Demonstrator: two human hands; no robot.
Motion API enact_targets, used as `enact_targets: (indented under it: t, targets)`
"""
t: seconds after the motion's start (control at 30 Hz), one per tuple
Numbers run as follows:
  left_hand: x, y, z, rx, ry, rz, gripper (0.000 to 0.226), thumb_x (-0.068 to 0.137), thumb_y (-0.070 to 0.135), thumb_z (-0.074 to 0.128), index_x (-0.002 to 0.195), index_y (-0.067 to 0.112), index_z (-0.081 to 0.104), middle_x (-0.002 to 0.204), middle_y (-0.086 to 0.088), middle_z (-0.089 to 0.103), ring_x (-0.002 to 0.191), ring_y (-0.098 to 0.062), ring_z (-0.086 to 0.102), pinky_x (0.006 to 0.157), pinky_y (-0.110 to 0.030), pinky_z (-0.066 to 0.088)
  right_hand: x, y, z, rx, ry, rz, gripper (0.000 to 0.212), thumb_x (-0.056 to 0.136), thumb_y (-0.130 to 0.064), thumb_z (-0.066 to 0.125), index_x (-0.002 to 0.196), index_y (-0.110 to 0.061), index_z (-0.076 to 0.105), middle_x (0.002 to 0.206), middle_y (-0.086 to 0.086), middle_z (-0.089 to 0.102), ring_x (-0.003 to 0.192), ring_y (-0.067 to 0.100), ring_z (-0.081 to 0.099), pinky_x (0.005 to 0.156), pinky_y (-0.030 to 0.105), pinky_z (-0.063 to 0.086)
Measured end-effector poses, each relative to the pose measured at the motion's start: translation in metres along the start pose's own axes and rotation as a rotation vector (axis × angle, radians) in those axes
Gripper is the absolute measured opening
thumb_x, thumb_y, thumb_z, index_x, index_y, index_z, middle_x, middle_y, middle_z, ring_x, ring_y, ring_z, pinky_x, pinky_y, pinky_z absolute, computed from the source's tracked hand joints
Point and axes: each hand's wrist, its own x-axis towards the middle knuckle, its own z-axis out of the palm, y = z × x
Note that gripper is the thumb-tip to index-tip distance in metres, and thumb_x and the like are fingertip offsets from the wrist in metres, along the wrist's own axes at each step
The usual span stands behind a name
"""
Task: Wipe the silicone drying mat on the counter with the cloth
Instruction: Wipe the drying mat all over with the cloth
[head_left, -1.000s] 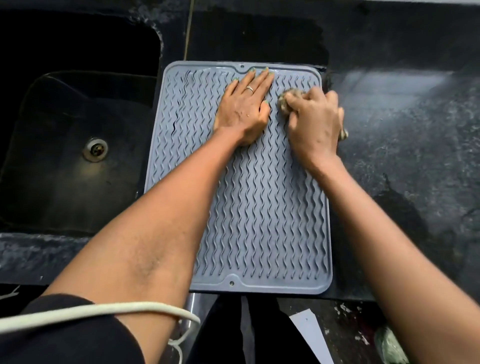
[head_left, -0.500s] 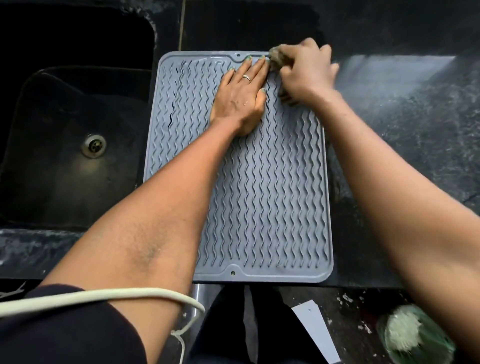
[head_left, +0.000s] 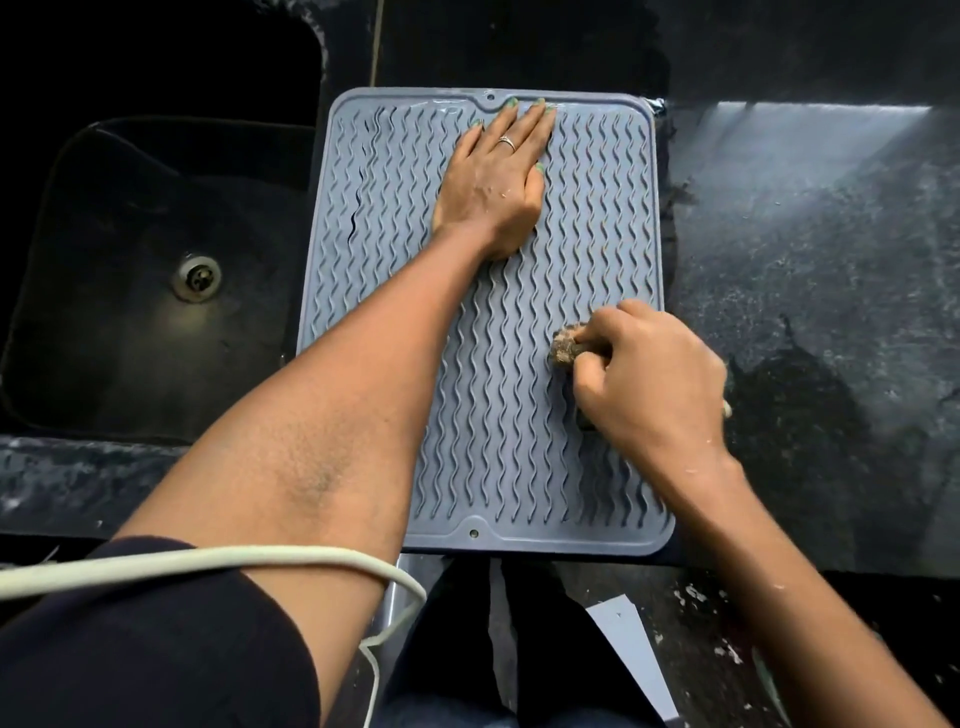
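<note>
The right hand (head_left: 647, 379) has come down the mat (head_left: 498, 415) since half a second ago: then it was at the mat's top edge, beside the left fingertips; now it sits right of the frame's centre, over the mat's right half. It is curled shut around a wadded cloth (head_left: 567, 346), of which only a brownish tuft shows at the knuckles, pressed onto the wavy ribs. The left hand (head_left: 496, 179) has not shifted; it lies flat, fingers together and extended, palm down on the mat's upper middle, pinning it. The mat lies on the dark worktop (head_left: 810, 270) just right of the sink (head_left: 145, 291). One long stroke down the right side looks nearly done, judging by this; the left columns and the strip under the left hand probably remain.
</note>
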Motion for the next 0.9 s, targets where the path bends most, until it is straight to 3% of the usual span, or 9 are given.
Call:
enact_targets:
  t: [0.07, 0.13, 0.2, 0.27, 0.33, 0.47, 0.67, 0.77, 0.9]
  targets:
    - [0.001, 0.0, 0.0, 0.004, 0.006, 0.002, 0.058, 0.097, 0.027, 0.027, 0.153, 0.024, 0.013, 0.161, 0.006, 0.014, 0.149, -0.013, 0.01, 0.121, -0.035, 0.005, 0.019, 0.003, -0.017, 0.138, -0.088, 0.13, 0.019, 0.074, -0.027, 0.054, 0.084, -0.027, 0.069, 0.084, 0.001, 0.069, 0.083, 0.029, 0.062, 0.07, 0.033, 0.044]
    - [0.0, 0.001, 0.0, 0.015, 0.007, -0.003, 0.058, 0.097, 0.027, 0.027, 0.153, 0.024, 0.013, 0.161, 0.005, 0.014, 0.149, -0.014, 0.01, 0.121, -0.035, 0.005, 0.051, 0.007, -0.031, 0.261, 0.04, 0.178, 0.026, 0.074, -0.031, 0.049, 0.092, -0.031, 0.069, 0.091, 0.0, 0.071, 0.089, 0.028, 0.063, 0.078, 0.039, 0.05]
    - [0.001, 0.001, 0.0, 0.027, 0.003, -0.004, 0.058, 0.097, 0.027, 0.027, 0.153, 0.024, 0.012, 0.161, 0.006, 0.014, 0.149, -0.014, 0.01, 0.121, -0.035, 0.006, 0.091, 0.011, -0.028, 0.237, 0.158, 0.143, 0.034, 0.077, -0.034, 0.045, 0.105, -0.03, 0.064, 0.111, 0.002, 0.065, 0.106, 0.029, 0.056, 0.086, 0.043, 0.046]
    - [0.001, 0.001, -0.001, 0.031, 0.001, 0.002, 0.058, 0.097, 0.026, 0.027, 0.153, 0.025, 0.013, 0.161, 0.006, 0.014, 0.149, -0.013, 0.009, 0.121, -0.035, 0.005, 0.125, 0.013, -0.013, 0.076, 0.027, 0.119, 0.04, 0.083, -0.04, 0.045, 0.122, -0.032, 0.055, 0.131, 0.006, 0.051, 0.124, 0.032, 0.039, 0.097, 0.051, 0.035]
    - [0.001, 0.0, -0.001, 0.025, -0.003, 0.005, 0.058, 0.097, 0.025, 0.027, 0.153, 0.024, 0.013, 0.161, 0.006, 0.014, 0.149, -0.013, 0.009, 0.121, -0.035, 0.005, 0.14, 0.017, 0.011, -0.069, -0.051, 0.099, 0.047, 0.088, -0.042, 0.043, 0.133, -0.03, 0.044, 0.139, 0.008, 0.04, 0.13, 0.034, 0.028, 0.1, 0.055, 0.026]
    - [0.0, 0.0, 0.0, 0.036, -0.005, 0.011, 0.058, 0.097, 0.024, 0.025, 0.154, 0.024, 0.013, 0.162, 0.006, 0.013, 0.149, -0.014, 0.009, 0.121, -0.036, 0.006, 0.134, 0.02, 0.033, -0.137, 0.146, 0.077, 0.038, 0.086, -0.033, 0.043, 0.122, -0.023, 0.053, 0.127, 0.007, 0.047, 0.12, 0.033, 0.036, 0.09, 0.049, 0.031]
    - [0.001, -0.001, 0.0, 0.034, -0.007, 0.003, 0.058, 0.097, 0.027, 0.025, 0.154, 0.024, 0.013, 0.162, 0.005, 0.014, 0.149, -0.014, 0.009, 0.121, -0.035, 0.005, 0.046, 0.017, 0.034, -0.048, 0.22, 0.012, 0.026, 0.083, -0.031, 0.047, 0.094, -0.013, 0.062, 0.104, 0.011, 0.055, 0.098, 0.034, 0.045, 0.073, 0.04, 0.035]
    - [0.0, 0.001, 0.0, 0.023, -0.004, 0.001, 0.058, 0.097, 0.027, 0.025, 0.154, 0.024, 0.013, 0.161, 0.005, 0.014, 0.149, -0.013, 0.009, 0.121, -0.035, 0.005, -0.012, 0.016, 0.032, -0.085, 0.169, -0.018, 0.023, 0.083, -0.03, 0.051, 0.095, -0.013, 0.061, 0.098, 0.009, 0.055, 0.089, 0.032, 0.044, 0.067, 0.038, 0.032]
    - [-0.001, 0.0, -0.002, -0.02, -0.006, 0.0, 0.057, 0.098, 0.026, 0.026, 0.153, 0.024, 0.016, 0.161, 0.005, 0.017, 0.149, -0.012, 0.01, 0.121, -0.034, 0.004, -0.062, 0.01, 0.023, -0.072, 0.021, 0.006, 0.032, 0.081, -0.026, 0.06, 0.111, -0.016, 0.062, 0.106, 0.009, 0.056, 0.089, 0.033, 0.046, 0.067, 0.04, 0.039]
